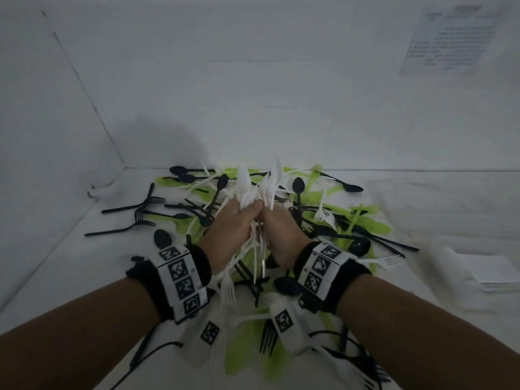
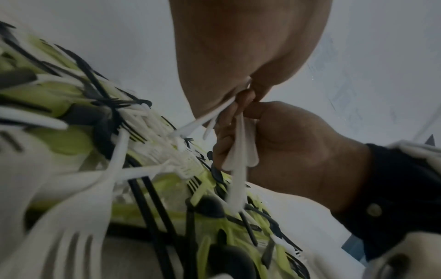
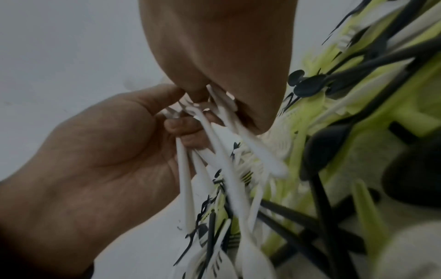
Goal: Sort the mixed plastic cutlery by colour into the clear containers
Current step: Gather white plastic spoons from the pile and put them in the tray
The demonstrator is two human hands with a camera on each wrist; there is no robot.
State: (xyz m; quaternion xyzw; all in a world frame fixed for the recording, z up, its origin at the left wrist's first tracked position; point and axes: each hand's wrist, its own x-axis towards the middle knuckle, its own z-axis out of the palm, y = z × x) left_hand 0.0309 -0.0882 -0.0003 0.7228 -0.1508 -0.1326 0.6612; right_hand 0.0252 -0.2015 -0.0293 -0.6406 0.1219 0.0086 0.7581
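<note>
Both hands — the left hand (image 1: 235, 226) and right hand (image 1: 281, 232) — clasp one bundle of white cutlery (image 1: 260, 190) above the mixed pile (image 1: 323, 215) of black, green and white pieces. The gathering step looks under way; next, carrying the bundle to a clear container (none visible). The pile lies on a white tabletop (image 1: 56, 266), white walls behind.

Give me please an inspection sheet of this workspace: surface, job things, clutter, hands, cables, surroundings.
Surface: white table.
Job's things: mixed pile of black, green and white cutlery; white bundle held above it; no clear containers seen.
Clutter: paper stack at right.
Grippers: left hand and right hand both grip the bundle.
Cables: black cable under the left forearm.
Surroundings: white walls; printed sheet, unreadable.
</note>
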